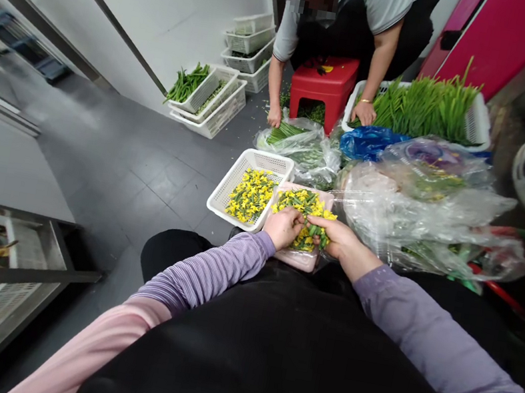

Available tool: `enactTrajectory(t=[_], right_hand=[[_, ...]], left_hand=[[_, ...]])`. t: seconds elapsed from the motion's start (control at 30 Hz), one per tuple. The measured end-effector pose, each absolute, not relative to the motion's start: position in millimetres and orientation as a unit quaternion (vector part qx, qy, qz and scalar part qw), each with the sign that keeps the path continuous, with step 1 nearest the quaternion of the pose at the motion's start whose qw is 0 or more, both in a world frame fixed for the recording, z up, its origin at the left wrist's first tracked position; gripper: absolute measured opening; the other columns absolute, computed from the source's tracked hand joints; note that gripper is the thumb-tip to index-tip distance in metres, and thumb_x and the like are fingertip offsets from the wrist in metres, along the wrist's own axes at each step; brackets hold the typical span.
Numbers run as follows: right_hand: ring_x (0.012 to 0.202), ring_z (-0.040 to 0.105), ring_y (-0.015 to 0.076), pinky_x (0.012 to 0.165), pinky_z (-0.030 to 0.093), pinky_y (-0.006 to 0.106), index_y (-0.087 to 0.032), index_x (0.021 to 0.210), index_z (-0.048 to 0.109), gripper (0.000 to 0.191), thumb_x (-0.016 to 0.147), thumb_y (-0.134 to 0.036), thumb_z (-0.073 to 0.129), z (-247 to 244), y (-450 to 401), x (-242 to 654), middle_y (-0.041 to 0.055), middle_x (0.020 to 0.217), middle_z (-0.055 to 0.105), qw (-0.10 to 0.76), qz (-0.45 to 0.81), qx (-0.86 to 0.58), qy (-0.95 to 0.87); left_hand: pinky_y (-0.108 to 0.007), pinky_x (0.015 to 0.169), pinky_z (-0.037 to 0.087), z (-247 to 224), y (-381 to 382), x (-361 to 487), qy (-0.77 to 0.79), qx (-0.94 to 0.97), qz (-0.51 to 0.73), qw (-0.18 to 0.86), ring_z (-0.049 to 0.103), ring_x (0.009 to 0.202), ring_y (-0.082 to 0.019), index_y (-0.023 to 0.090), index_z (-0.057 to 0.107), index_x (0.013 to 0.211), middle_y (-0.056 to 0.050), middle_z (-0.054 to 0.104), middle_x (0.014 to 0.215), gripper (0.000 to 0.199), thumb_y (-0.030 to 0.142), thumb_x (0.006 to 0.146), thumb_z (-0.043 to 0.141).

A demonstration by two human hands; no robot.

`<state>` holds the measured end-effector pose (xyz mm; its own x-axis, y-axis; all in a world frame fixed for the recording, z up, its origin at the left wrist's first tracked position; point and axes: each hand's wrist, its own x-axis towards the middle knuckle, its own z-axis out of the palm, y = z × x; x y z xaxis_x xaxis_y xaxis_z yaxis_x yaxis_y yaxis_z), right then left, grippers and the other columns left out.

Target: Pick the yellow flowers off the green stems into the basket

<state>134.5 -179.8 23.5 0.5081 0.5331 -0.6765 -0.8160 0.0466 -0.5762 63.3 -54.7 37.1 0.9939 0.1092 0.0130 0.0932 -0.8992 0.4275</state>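
Both my hands meet over a pale pink tray (302,262) holding yellow blossoms with green stems (303,198). My right hand (337,235) is closed around a small bunch of these flowers (317,235), at the tray's right side. My left hand (284,226) is pinched near the tray's left part, close to the bunch; what its fingertips hold, if anything, is too small to name. Touching or nearly touching the tray on the left is a white perforated basket (219,201) with more loose yellow flowers (250,195) in it.
Ahead, a person (385,49) bends over a red stool (321,92) and bagged greens (301,149). A white crate (482,127) of green stalks and plastic bags (422,211) lie to the right. Stacked baskets (230,109) stand by the wall; a metal shelf (45,273) is at left.
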Motion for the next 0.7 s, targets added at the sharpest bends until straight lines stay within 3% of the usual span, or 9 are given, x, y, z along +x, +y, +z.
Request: enactTrajectory(t=[0.27,0.43,0.57,0.7], right_hand=[[0.038,0.043,0.0065,0.028,0.027,0.017,-0.012,0.067,0.055,0.008,0.066,-0.011,0.063,19.1,-181.0,133.6,0.0002,0.051,0.057,0.701,0.454,-0.532,0.141],[0.034,0.038,0.0049,0.028,0.025,0.018,-0.013,0.064,0.053,0.01,0.067,-0.014,0.063,18.0,-182.1,138.1,0.0003,0.052,0.056,0.696,0.467,-0.526,0.141],[0.035,0.039,0.0055,0.029,0.026,0.018,-0.013,0.066,0.053,0.011,0.066,-0.014,0.063,18.8,-182.8,139.1,-0.0007,0.05,0.054,0.7,0.456,-0.531,0.143],[0.036,0.041,0.006,0.028,0.026,0.018,-0.014,0.066,0.052,0.011,0.068,-0.014,0.062,17.7,-184.0,139.3,-0.0004,0.05,0.054,0.701,0.457,-0.528,0.148]], left_hand=[[-0.023,0.074,0.041,33.3,-45.1,60.2,0.039,0.966,-0.007,0.254,0.052,0.076,-0.012,0.016,0.058,0.081,-0.003,0.058,0.081,0.014,0.016,0.075,0.045],[-0.021,0.067,0.042,25.0,-29.6,57.1,0.155,0.931,-0.026,0.329,0.05,0.066,-0.009,0.014,0.061,0.079,-0.002,0.058,0.076,0.018,0.011,0.072,0.045],[-0.019,0.06,0.041,25.3,-30.5,56.1,0.155,0.896,-0.09,0.405,0.047,0.057,-0.007,0.013,0.062,0.088,0.0,0.058,0.07,0.021,0.017,0.075,0.046],[-0.019,0.062,0.041,27.1,-34.5,54.7,0.1,0.895,-0.104,0.421,0.048,0.06,-0.008,0.012,0.06,0.089,0.0,0.058,0.07,0.022,0.023,0.078,0.045]])
